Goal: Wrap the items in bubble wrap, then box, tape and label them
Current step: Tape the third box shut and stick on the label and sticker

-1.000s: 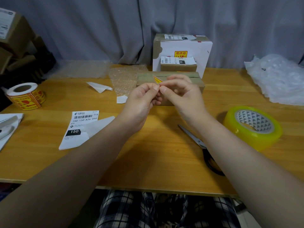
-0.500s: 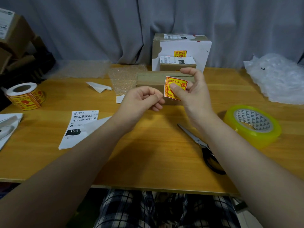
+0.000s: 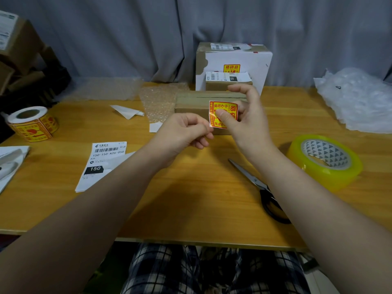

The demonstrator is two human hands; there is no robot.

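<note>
1. Pinching the red-and-yellow fragile sticker (image 3: 220, 107) between thumb and fingers, the right hand (image 3: 246, 124) holds it up, facing the camera, in front of the brown cardboard box (image 3: 191, 103).
2. The left hand (image 3: 182, 132) is curled, its fingertips at the sticker's lower left corner; I cannot tell whether it grips anything.
3. The box lies on the counter (image 3: 191, 198), with a bubble wrap sheet (image 3: 161, 100) beside its left end.
4. A shipping label (image 3: 101, 162) lies to the left, and scissors (image 3: 254, 180) and a yellow tape roll (image 3: 324, 162) to the right.
</note>
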